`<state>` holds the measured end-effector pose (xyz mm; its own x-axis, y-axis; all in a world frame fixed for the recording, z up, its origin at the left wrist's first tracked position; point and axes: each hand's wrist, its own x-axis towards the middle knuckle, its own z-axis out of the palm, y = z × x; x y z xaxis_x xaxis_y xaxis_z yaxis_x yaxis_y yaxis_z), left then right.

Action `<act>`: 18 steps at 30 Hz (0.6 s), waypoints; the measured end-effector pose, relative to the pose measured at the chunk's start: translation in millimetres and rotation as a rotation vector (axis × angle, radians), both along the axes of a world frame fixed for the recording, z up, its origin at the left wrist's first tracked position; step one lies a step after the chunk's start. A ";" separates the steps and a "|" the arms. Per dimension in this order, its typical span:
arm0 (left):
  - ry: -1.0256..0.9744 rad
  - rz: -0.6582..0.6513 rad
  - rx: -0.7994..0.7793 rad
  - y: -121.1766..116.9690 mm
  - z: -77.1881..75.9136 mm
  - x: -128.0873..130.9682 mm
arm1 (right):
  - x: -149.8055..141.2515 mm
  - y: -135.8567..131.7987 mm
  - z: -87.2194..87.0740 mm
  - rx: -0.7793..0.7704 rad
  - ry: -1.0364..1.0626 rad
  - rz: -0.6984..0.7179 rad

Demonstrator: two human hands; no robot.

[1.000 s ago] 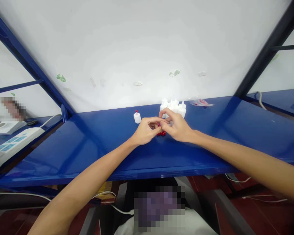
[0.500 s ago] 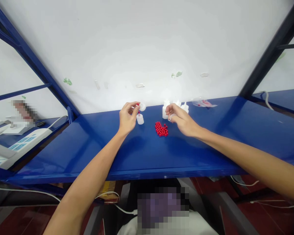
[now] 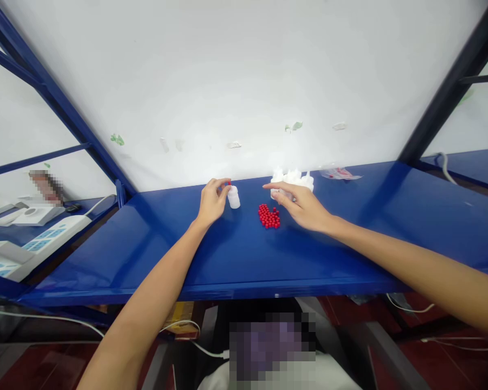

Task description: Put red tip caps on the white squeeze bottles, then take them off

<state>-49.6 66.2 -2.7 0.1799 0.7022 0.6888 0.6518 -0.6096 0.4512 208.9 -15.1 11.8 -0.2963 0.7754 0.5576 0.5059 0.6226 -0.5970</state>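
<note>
My left hand (image 3: 214, 201) is closed in a pinch on a small red cap (image 3: 229, 183), held at the top of a white plastic bottle (image 3: 234, 198). The bottle stands upright on the blue table, beside my fingertips. My right hand (image 3: 303, 205) hovers in front of a group of white nozzle-tipped bottles (image 3: 293, 177), its index finger stretched out to the left and its thumb apart below. Whether it touches one of these bottles is hidden. Between my hands lies a loose cluster of small round red pieces (image 3: 269, 216), apparently caps like the one held.
A clear plastic bag with something red (image 3: 339, 173) lies at the back right against the white wall. Blue metal posts (image 3: 71, 122) flank the table (image 3: 244, 260). A white power strip (image 3: 44, 238) sits on the left. White cables hang below the table's front edge.
My left hand has come down slightly with the red cap to the bottle top. My right hand's fingers have uncurled, with the index finger now pointing left. The view has shifted a little.
</note>
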 end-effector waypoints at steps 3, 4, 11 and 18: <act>-0.044 0.005 0.013 0.7 -0.3 -0.8 | -0.4 1.7 -1.1 -0.012 0.044 -0.068; -0.068 0.003 0.031 0.2 0.1 -0.7 | -0.4 2.6 -1.7 -0.017 0.067 -0.076; -0.097 -0.197 0.304 -37.2 12.5 30.7 | -1.4 -1.1 -1.6 -0.251 0.043 0.204; -0.130 -0.433 0.259 -77.9 14.8 68.6 | -3.8 -2.0 -7.0 -0.165 0.103 0.359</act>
<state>19.0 -11.7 12.1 0.3179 0.3860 0.8660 0.2638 -0.9133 0.3103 205.1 -17.1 4.8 -0.5138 0.7142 0.4753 0.2063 0.6407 -0.7396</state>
